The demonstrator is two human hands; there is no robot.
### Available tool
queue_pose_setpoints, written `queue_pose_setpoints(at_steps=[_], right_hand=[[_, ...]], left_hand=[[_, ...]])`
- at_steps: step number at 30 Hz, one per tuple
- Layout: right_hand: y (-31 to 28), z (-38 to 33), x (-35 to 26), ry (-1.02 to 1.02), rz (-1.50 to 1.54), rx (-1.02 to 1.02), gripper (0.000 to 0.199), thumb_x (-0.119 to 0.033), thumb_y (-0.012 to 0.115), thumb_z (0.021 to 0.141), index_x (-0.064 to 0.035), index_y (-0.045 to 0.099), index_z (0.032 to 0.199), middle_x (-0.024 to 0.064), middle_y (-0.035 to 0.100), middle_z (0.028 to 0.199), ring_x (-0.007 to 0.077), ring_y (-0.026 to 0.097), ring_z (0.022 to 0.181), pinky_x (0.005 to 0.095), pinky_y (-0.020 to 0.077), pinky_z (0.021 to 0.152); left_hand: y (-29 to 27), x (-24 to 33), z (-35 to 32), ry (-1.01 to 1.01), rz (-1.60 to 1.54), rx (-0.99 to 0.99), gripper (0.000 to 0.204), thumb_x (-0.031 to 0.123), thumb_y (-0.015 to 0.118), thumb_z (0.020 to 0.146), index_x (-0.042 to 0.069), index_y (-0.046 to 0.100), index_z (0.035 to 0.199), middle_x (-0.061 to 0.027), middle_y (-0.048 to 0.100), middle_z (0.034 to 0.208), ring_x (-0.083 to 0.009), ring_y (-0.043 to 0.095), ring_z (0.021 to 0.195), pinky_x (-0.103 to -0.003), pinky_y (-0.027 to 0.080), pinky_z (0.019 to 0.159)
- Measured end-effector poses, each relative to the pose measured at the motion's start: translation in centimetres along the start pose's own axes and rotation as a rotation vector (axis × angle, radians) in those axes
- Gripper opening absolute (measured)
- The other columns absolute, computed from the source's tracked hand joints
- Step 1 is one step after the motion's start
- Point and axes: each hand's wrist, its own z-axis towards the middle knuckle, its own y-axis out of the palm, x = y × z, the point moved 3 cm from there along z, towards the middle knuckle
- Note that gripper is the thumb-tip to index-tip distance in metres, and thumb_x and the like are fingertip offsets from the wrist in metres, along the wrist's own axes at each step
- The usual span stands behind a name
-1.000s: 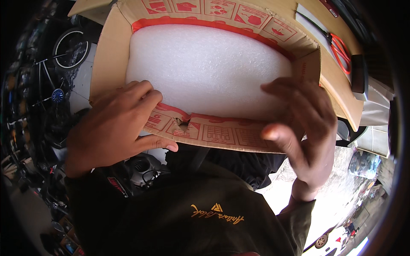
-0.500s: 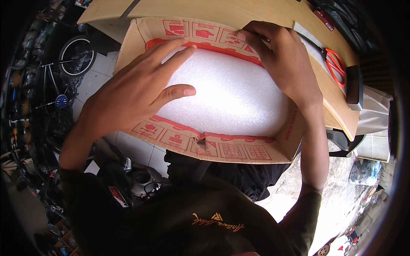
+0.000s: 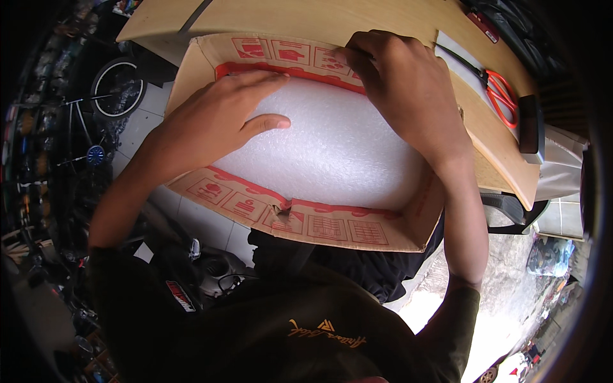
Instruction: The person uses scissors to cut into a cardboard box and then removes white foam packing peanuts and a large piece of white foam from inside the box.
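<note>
An opened cardboard box point(image 3: 408, 241) with red print and red inner edges is tilted between my arms, against the table's near side. White foam sheeting point(image 3: 332, 143) fills its inside, hiding whatever lies beneath. My left hand point(image 3: 214, 118) reaches over the box's left end, fingers stretched and thumb apart, resting at the foam near the far wall. It grips nothing that I can see. My right hand point(image 3: 408, 89) pinches the far flap point(image 3: 290, 52), thumb on its printed inner face and the fingers bent behind it. The near flap has a small tear point(image 3: 283, 214).
On the wooden table point(image 3: 268, 18), red-handled scissors point(image 3: 501, 96) lie to the right, beside a dark block-like object point(image 3: 531, 127). A bicycle wheel point(image 3: 118, 88) stands at the left over a tiled floor. Black plastic point(image 3: 523, 29) sits at the table's far right.
The box has shifted slightly left and toward me. My right hand has moved left with the flap; my left fingers have drawn closer together and lower at the foam.
</note>
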Motion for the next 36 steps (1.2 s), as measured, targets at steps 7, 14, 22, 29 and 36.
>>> queue_pose_setpoints(at_steps=[7, 14, 22, 29, 36], right_hand=[[0.5, -0.2, 0.5, 0.021, -0.058, 0.003, 0.023, -0.019, 0.064, 0.095, -0.0017, 0.072, 0.084, 0.0199, 0.069, 0.072, 0.0368, 0.071, 0.071, 0.0453, 0.0564, 0.067], [-0.1, -0.1, 0.5, 0.114, 0.034, -0.101, 0.019, -0.019, 0.064, 0.095, -0.0020, 0.074, 0.092, 0.0185, 0.072, 0.081, 0.0361, 0.072, 0.083, 0.0446, 0.0563, 0.077], [-4.6, -6.2, 3.5, 0.509, 0.361, 0.172, 0.042, -0.014, 0.072, 0.091, -0.0014, 0.064, 0.130, 0.0142, 0.068, 0.127, 0.0267, 0.063, 0.120, 0.0405, 0.0489, 0.101], [-0.2, -13.6, 1.9, 0.629, 1.402, 0.572, 0.087, -0.052, 0.055, 0.092, 0.0017, 0.031, 0.156, 0.0240, 0.035, 0.159, 0.0324, 0.037, 0.147, 0.0448, 0.0276, 0.121], [0.4, -12.9, 2.7, 0.570, 1.463, 0.592, 0.063, -0.045, 0.041, 0.107, 0.0047, 0.049, 0.145, 0.0162, 0.056, 0.143, 0.0232, 0.053, 0.130, 0.0366, 0.0370, 0.113]], left_hand=[[-5.2, -3.6, -0.2, 0.089, 0.314, 0.549, 0.037, 0.022, 0.080, 0.086, 0.005, 0.071, 0.117, -0.0097, 0.069, 0.121, -0.0255, 0.067, 0.109, -0.037, 0.056, 0.093], [-3.0, -8.9, 2.1, -0.192, -0.262, 0.231, 0.047, 0.039, 0.073, 0.093, 0.002, 0.070, 0.121, -0.0142, 0.072, 0.117, -0.0244, 0.068, 0.109, -0.038, 0.051, 0.097], [-2.7, -8.9, -0.3, -0.131, -0.463, 0.231, 0.048, 0.013, 0.064, 0.096, 0.002, 0.053, 0.141, -0.0160, 0.064, 0.132, -0.0195, 0.062, 0.120, -0.031, 0.050, 0.100], [2.5, -4.8, -5.4, -0.216, -1.503, 0.500, 0.054, 0.034, 0.044, 0.106, 0.000, 0.043, 0.148, -0.0155, 0.058, 0.139, -0.0194, 0.058, 0.126, -0.036, 0.046, 0.107], [4.7, -5.1, -5.3, 0.038, -2.032, 0.397, 0.060, 0.046, 0.029, 0.110, -0.002, 0.048, 0.142, -0.0134, 0.062, 0.125, -0.0172, 0.062, 0.113, -0.034, 0.050, 0.099]])
